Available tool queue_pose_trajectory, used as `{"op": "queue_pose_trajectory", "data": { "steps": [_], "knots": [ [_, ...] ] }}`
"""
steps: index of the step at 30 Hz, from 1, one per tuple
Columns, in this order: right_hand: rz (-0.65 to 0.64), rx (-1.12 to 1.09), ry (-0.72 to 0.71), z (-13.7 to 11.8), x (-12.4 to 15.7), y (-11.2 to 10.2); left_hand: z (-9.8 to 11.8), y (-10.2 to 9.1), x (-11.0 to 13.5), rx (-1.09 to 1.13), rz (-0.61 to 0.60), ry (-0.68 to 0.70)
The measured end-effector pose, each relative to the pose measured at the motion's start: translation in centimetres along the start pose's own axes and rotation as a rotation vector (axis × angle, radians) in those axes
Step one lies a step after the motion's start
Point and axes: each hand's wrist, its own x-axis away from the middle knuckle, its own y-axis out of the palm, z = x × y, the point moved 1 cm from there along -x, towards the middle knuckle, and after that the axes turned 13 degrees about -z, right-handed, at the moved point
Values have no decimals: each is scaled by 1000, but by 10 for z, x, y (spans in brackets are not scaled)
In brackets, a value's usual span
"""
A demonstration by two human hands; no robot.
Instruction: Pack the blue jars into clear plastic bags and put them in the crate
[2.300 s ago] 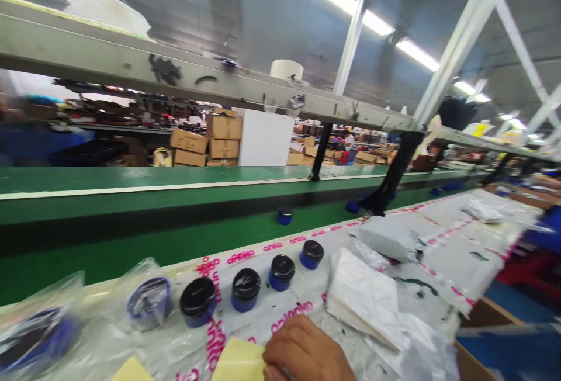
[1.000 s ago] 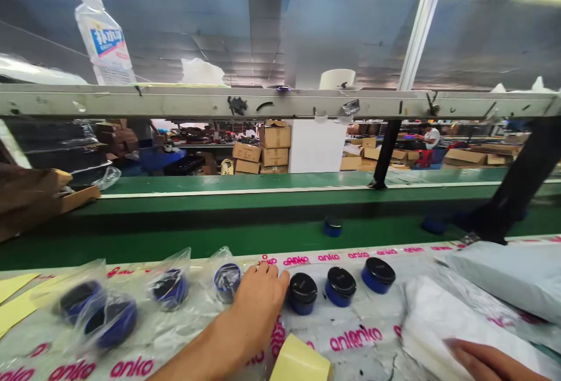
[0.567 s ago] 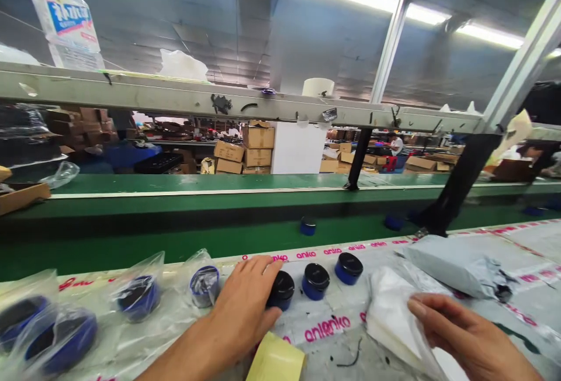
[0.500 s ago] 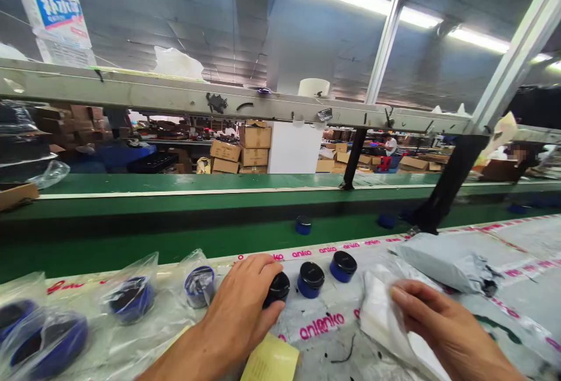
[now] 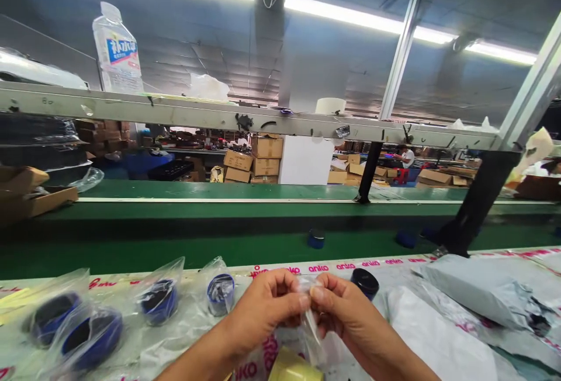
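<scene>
Green belt along the bench's far edge, and above the near edge the left hand meets the right hand, thumbs and fingers pinched tight on a clear bag that hangs narrow between them. Looks like the bag-opening step, with one loose pot near the far edge, just beyond the right hand, and bagged pots off to the left; the next move calls, I'd say, for peeling its lips apart, though whether they've parted I cannot tell.
</scene>
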Motion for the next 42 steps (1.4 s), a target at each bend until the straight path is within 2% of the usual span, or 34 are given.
{"op": "queue_pose_trajectory", "data": {
  "steps": [2,4,6,8,10,12,15,19,24,30,38,42],
  "knots": [
    [54,202,-10,2,-7,-6,-1,-11,4,-153,84,-2],
    [181,564,-80,4,-16,-12,0,-23,7,-493,212,-4],
    [313,1026,-242,4,-28,-14,4,-36,8,-917,333,-21],
    [391,1473,-421,3,-43,-12,9,-47,9,-1272,400,-47],
    [400,1777,-520,2,-59,-8,13,-55,8,-1443,420,-74],
    [357,1924,-510,2,-73,-6,13,-59,7,-1570,425,-127],
    [264,1997,-453,10,-83,-3,5,-57,7,-1695,388,-231],
    [227,2040,-349,27,-75,3,-14,-48,12,-1739,287,-314],
    [199,2035,-239,37,-66,7,-30,-41,22,-1659,210,-334],
    [181,1999,-144,37,-69,7,-29,-31,29,-1506,171,-319],
    [148,1928,-77,35,-70,8,-49,-30,23,-1241,335,-380],
    [161,1893,-91,37,-68,10,-43,-33,29,-1152,473,-374]
  ]
}}
